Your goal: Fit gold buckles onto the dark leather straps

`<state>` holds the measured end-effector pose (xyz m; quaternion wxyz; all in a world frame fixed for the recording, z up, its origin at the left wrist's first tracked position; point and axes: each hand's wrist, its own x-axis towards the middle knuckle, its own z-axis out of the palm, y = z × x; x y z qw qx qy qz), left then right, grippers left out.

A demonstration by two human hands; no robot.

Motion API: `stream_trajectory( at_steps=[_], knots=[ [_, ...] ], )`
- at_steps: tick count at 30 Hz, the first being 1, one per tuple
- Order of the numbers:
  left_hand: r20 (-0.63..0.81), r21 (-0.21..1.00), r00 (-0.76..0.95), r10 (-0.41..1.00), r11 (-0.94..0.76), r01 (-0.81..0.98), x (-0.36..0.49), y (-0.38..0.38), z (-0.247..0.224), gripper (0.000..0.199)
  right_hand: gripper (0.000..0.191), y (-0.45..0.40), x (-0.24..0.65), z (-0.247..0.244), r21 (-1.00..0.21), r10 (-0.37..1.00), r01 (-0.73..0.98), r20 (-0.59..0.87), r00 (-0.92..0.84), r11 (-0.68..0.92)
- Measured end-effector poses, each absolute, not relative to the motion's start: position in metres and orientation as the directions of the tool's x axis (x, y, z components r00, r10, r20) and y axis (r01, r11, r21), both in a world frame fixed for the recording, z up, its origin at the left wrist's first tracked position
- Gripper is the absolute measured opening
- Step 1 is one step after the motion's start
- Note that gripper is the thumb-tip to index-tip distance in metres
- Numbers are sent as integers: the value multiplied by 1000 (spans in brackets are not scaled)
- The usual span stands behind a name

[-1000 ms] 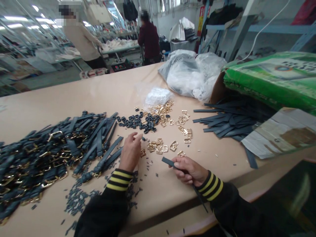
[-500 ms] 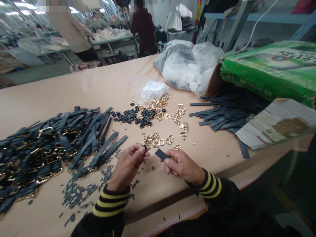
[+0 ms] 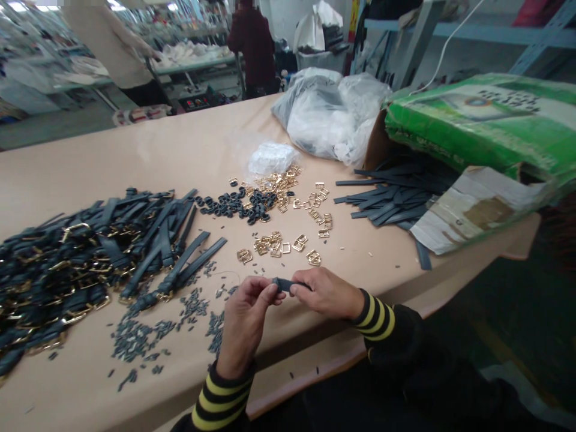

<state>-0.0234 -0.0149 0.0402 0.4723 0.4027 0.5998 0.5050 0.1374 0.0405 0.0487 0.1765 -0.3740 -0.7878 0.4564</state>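
Between the thumb and fingers of my left hand [image 3: 248, 315] is a small dark strap loop [image 3: 275, 282], partly hidden by the fingertips. My right hand [image 3: 327, 293] pinches a dark blue strap [image 3: 288, 285] close to its end. The strap's end meets the loop; whether it passes through, I cannot tell. Just beyond my hands lie gold buckles [image 3: 314, 258] in small groups. Further back is a heap of dark loops [image 3: 243, 204] beside more gold buckles [image 3: 281, 183]. Short dark scraps [image 3: 132, 342] are scattered to the left of my left hand.
A big pile of straps with gold buckles [image 3: 94, 258] covers the table's left side. Loose straps [image 3: 387, 201] spill from a green box [image 3: 486, 120] at right, near a torn cardboard flap [image 3: 472, 210]. Plastic bags [image 3: 328, 117] stand behind. Two people are across the room.
My hands have come together, bringing the strap's end to the loop. Before, a gap separated them. The whole view has shifted slightly.
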Motion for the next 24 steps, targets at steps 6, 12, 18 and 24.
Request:
stream_trajectory(
  at_steps=[6,12,18,24],
  knots=[
    [-80,987,-78,994,90,136,-15,-21,37,8,16,42,146,54,-902,592,337,-120,-797,270],
    [-288,928,-208,935,219,-300,-7,-20,29,19,22,22,131,36,-887,779,375,-30,-626,268],
    [-345,932,-15,939,340,-125,-6,-26,17,23,20,20,128,25,-930,778,331,-88,-623,160],
    [-301,950,-168,939,281,-133,-10,-25,16,27,10,27,135,25,-935,742,328,-125,-659,133]
  ],
)
